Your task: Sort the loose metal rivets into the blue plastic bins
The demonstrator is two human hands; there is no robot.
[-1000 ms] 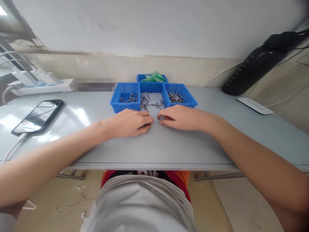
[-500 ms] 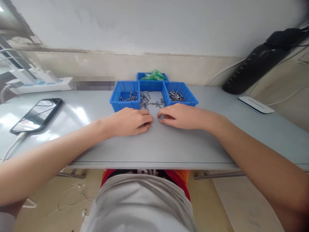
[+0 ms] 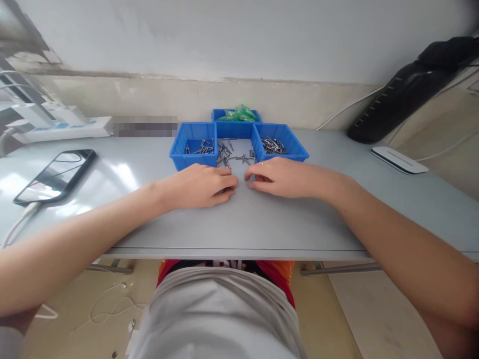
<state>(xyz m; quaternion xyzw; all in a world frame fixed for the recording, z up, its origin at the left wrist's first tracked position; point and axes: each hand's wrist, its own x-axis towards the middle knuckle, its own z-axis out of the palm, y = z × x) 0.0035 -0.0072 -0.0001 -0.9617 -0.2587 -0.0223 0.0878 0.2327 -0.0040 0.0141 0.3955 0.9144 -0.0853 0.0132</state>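
Note:
My left hand (image 3: 205,185) rests on the grey table in front of the left blue bin (image 3: 194,162), its fingers loosely bent, a small gap by the thumb and no held thing visible. Facing it, my right hand (image 3: 279,178) lies before the right blue bin (image 3: 290,142), fingers curved and apart with nothing between them. Beyond the hands, several loose silver rivet-like pins (image 3: 245,158) are scattered between the bins. More such metal pins (image 3: 205,148) lie in the left bin, and a denser heap (image 3: 274,145) is in the right one.
A rear blue bin (image 3: 234,130) holds green plastic packets (image 3: 241,113). At left are a phone (image 3: 56,177) with its cable and a power strip (image 3: 75,130). A black bottle (image 3: 404,94) and a white flat device (image 3: 398,160) stand at right. The wall rises behind.
The view has tilted very slightly. Both hands keep their places on the table, and the bins and metal pins have not moved.

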